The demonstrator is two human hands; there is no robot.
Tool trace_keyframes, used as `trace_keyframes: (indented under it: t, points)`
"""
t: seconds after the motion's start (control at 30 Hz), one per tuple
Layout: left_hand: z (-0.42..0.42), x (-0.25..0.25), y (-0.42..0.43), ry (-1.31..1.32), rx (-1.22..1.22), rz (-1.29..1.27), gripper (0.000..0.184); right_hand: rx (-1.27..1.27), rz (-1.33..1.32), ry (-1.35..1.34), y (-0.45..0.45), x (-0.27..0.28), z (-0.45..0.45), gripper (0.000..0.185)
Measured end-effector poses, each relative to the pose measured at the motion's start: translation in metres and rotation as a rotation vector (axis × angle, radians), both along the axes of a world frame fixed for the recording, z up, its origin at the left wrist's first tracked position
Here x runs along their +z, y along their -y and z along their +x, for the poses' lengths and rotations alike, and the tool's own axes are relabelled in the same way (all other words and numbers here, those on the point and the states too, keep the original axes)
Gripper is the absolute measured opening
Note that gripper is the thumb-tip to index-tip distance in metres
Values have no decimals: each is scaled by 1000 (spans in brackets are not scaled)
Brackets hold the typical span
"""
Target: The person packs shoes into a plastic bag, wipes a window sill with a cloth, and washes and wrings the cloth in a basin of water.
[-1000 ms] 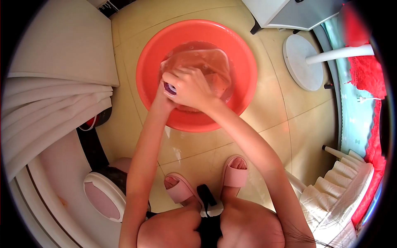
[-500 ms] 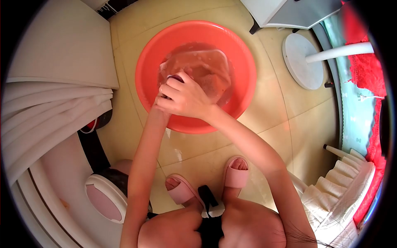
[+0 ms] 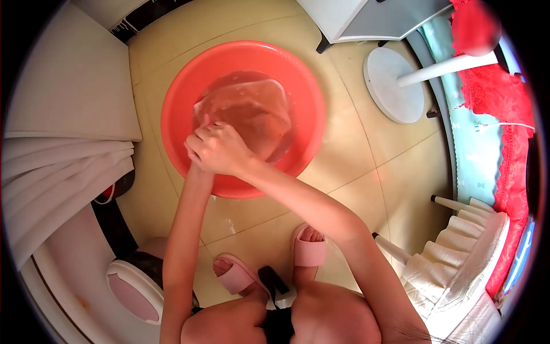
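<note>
A round red-orange basin (image 3: 309,114) stands on the tiled floor with water and a pale, thin cloth (image 3: 258,97) lying in it. Over the basin's near left side my right hand (image 3: 220,148) is wrapped over my left hand, fingers closed. Most of my left hand (image 3: 200,163) is hidden beneath it, and whatever lies between the two cannot be made out. Both hands are above the water, beside the cloth.
Pink slippers (image 3: 309,252) are on my feet below the basin. A white round stand base (image 3: 392,86) is at the upper right, a ruffled white stool (image 3: 458,252) at the lower right. A pink-lidded bin (image 3: 134,291) stands at the lower left.
The view has shifted, so the basin appears further left and lower. My right hand has closed over my left, and the small purple item seen between them earlier is no longer visible.
</note>
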State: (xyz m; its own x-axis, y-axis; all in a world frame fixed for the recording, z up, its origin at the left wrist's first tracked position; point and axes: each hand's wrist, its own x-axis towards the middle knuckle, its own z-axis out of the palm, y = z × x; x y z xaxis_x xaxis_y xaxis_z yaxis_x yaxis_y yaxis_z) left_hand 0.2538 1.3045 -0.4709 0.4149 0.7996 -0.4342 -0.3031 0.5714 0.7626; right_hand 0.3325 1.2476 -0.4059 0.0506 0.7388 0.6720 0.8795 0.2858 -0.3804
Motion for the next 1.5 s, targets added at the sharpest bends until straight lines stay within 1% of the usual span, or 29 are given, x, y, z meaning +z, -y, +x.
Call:
trace_keyframes:
  t: [0.07,0.23,0.4,0.47,0.53,0.57,0.63,0.67,0.73,0.77,0.8,0.83,0.87,0.9,0.93,0.97,1.0,1.03,1.07,1.13,1.17,1.3,1.37,1.5]
  points:
    - [-1,1,2,24,4,0,38,25,-38,-39,2,0,1,14]
    - [-7,-3,6,86,6,11,41,-22,-117,-58,5,3,4,13]
    - [-14,-15,8,168,-9,41,45,-13,-94,-101,8,6,4,13]
    - [-19,-28,5,220,-28,67,46,-1,-89,-119,8,8,4,14]
    - [-23,-33,5,258,-46,88,48,-18,-209,-153,10,11,4,14]
    - [-18,-18,11,255,-43,87,48,-14,-209,-156,11,13,3,14]
    - [6,38,29,63,24,112,23,-51,-309,-189,12,14,4,17]
    - [11,51,32,62,25,111,23,-50,-310,-189,10,14,6,17]
    - [17,66,35,-134,31,-14,24,-79,-375,-296,8,15,11,19]
    - [14,65,30,-135,32,-15,24,-89,-269,-385,7,17,15,17]
    - [11,63,21,73,-104,-140,24,-88,-270,-386,6,19,21,17]
    - [9,64,16,282,-237,-265,25,-27,-130,-456,5,24,27,16]
    - [9,64,16,280,-235,-266,25,33,13,-523,5,28,30,18]
    - [12,63,16,359,-264,-353,25,98,-9,-667,7,30,30,22]
    - [14,63,17,439,-294,-441,26,98,-8,-667,6,31,29,22]
    - [7,57,15,533,-313,-322,34,152,99,-565,4,31,28,22]
    - [3,52,12,569,-311,-255,34,204,200,-464,5,31,27,22]
    - [2,50,8,567,-292,-218,35,170,148,-371,7,29,26,23]
    - [1,49,6,524,-262,-207,35,172,141,-374,11,27,23,23]
    - [1,46,4,439,-218,-181,35,185,141,-223,14,26,19,23]
    - [2,45,4,406,-200,-175,35,228,200,-177,13,27,17,24]
    - [5,39,7,303,-158,-140,36,220,209,-173,10,26,3,22]
    - [7,38,8,277,-145,-131,36,193,124,-81,9,26,1,20]
    - [7,35,9,226,-139,-106,37,185,109,-105,8,26,-2,18]
